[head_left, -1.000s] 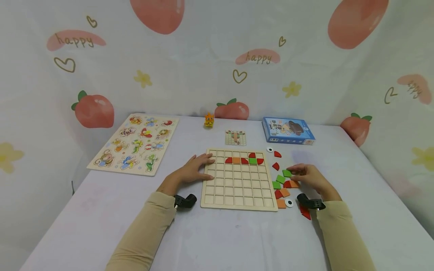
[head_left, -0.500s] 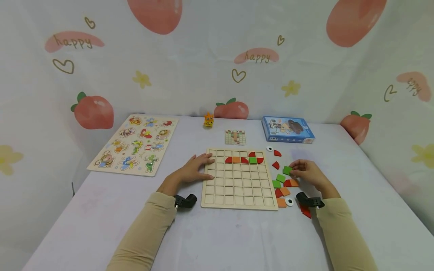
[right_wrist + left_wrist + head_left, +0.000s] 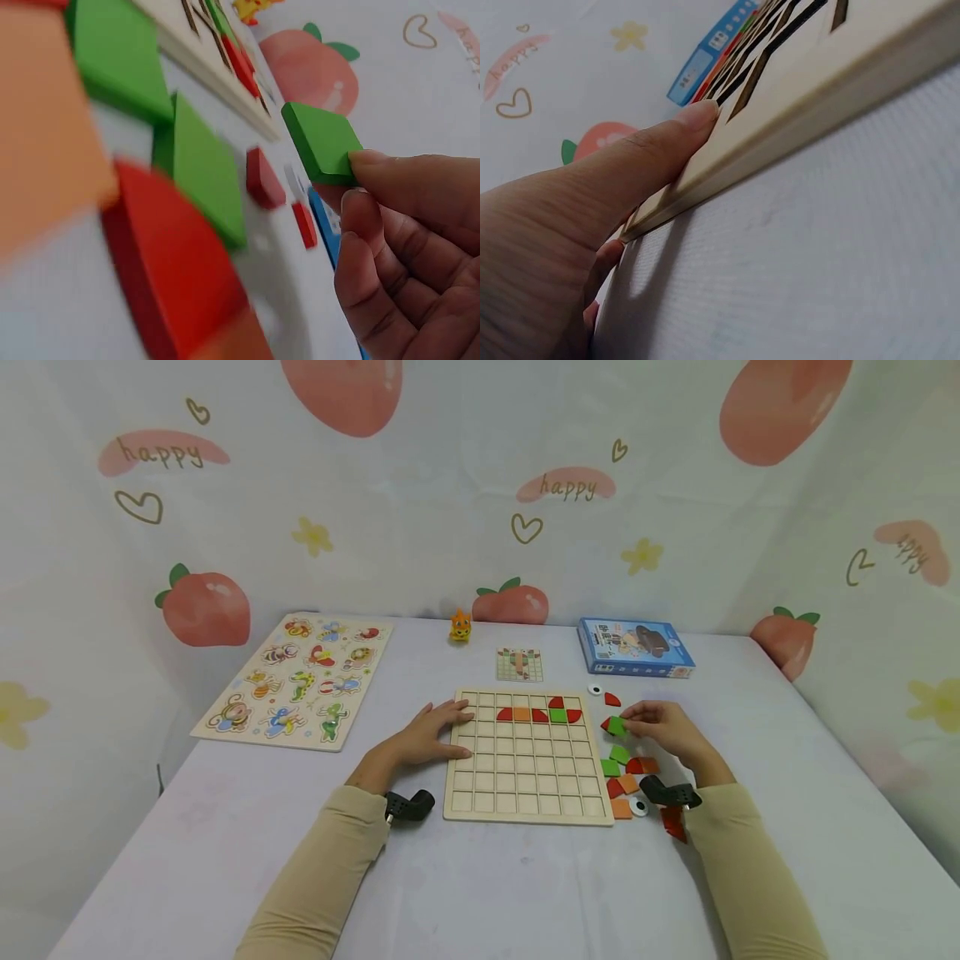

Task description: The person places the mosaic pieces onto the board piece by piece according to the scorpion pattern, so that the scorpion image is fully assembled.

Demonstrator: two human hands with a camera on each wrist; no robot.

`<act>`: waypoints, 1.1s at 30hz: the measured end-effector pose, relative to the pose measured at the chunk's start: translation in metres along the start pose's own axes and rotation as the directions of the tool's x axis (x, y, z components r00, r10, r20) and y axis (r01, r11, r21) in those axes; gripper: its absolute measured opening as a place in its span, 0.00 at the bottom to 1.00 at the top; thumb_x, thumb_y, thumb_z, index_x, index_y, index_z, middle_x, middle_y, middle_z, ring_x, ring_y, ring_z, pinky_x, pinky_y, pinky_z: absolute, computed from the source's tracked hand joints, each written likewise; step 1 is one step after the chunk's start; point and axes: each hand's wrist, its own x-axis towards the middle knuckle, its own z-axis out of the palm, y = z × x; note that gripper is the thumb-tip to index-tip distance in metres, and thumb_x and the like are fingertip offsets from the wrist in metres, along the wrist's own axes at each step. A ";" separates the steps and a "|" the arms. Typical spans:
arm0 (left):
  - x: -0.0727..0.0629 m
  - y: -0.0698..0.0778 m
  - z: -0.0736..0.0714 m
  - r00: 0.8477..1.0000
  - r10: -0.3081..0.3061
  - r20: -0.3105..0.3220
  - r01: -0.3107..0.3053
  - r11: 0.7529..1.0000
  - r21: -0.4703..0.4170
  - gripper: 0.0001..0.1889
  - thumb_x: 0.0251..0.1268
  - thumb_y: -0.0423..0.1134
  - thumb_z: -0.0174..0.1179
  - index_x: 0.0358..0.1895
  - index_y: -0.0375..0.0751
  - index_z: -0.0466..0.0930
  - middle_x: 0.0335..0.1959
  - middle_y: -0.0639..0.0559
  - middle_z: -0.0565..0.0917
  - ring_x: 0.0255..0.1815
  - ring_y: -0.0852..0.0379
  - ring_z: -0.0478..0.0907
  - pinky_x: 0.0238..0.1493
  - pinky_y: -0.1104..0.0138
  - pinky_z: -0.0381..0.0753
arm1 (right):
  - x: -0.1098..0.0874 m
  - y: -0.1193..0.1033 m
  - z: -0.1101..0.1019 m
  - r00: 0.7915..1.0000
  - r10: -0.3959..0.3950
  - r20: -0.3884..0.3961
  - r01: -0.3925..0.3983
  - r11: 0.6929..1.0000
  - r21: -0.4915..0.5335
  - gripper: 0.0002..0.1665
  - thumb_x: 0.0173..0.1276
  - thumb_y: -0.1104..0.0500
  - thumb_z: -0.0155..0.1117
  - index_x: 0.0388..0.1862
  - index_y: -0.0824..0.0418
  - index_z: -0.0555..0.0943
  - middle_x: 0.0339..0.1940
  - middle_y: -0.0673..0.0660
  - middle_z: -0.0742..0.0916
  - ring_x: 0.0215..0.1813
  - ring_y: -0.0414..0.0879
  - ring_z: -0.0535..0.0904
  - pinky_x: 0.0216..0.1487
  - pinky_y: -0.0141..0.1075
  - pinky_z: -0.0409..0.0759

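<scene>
A pale wooden grid board (image 3: 525, 785) lies on the table. One green, one orange and several red pieces sit in its upper cells. My left hand (image 3: 431, 735) rests on its left edge, fingers spread; in the left wrist view the thumb (image 3: 660, 146) lies straight on the rim. To the board's right, my right hand (image 3: 671, 732) pinches a green square tile (image 3: 322, 142) between thumb and fingers, raised off the table. In the head view that tile partly covers a red quarter-round piece (image 3: 605, 724). Loose green tiles (image 3: 611, 767) lie nearer me.
Orange squares (image 3: 622, 810), red pieces and white discs (image 3: 639, 807) are scattered right of the board. Behind it stand a small pattern card (image 3: 519, 665), an orange toy figure (image 3: 461, 627) and a blue box (image 3: 636, 648). An insect puzzle board (image 3: 292, 681) lies at left.
My right hand has lifted the green tile from the loose pieces and carried it left and slightly away, toward the board. The left hand has stayed on the board's edge.
</scene>
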 end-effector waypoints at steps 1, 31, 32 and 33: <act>0.000 0.000 0.000 1.000 0.000 0.001 0.000 1.000 0.000 0.36 0.56 0.52 0.64 0.67 0.43 0.65 0.75 0.47 0.53 0.77 0.47 0.43 0.75 0.51 0.31 | 0.001 -0.003 0.001 1.000 -0.004 0.002 0.004 1.000 0.012 0.20 0.68 0.55 0.59 0.50 0.69 0.77 0.43 0.62 0.84 0.40 0.45 0.77 0.43 0.28 0.76; 0.000 -0.001 0.001 1.000 0.009 -0.003 -0.009 1.000 -0.008 0.36 0.57 0.50 0.64 0.68 0.42 0.64 0.75 0.47 0.53 0.77 0.47 0.42 0.75 0.51 0.31 | 0.036 -0.067 0.058 0.970 -0.204 0.133 0.139 0.913 0.385 0.15 0.67 0.59 0.59 0.47 0.70 0.76 0.38 0.57 0.81 0.33 0.40 0.83 0.38 0.36 0.85; 0.000 -0.001 0.000 1.000 0.011 -0.003 -0.011 1.000 -0.008 0.36 0.57 0.50 0.64 0.68 0.42 0.64 0.75 0.47 0.53 0.77 0.47 0.42 0.75 0.50 0.31 | 0.038 -0.069 0.061 0.970 -0.202 0.137 0.134 0.911 0.390 0.16 0.67 0.60 0.59 0.48 0.71 0.76 0.38 0.58 0.81 0.33 0.40 0.83 0.39 0.36 0.85; 0.000 -0.001 0.000 1.000 0.013 -0.002 -0.013 1.000 -0.008 0.36 0.57 0.51 0.64 0.68 0.42 0.64 0.75 0.47 0.53 0.77 0.47 0.43 0.75 0.50 0.31 | 0.040 -0.072 0.063 0.972 -0.191 0.139 0.124 0.913 0.389 0.16 0.67 0.61 0.59 0.48 0.71 0.76 0.38 0.59 0.81 0.34 0.41 0.83 0.39 0.36 0.85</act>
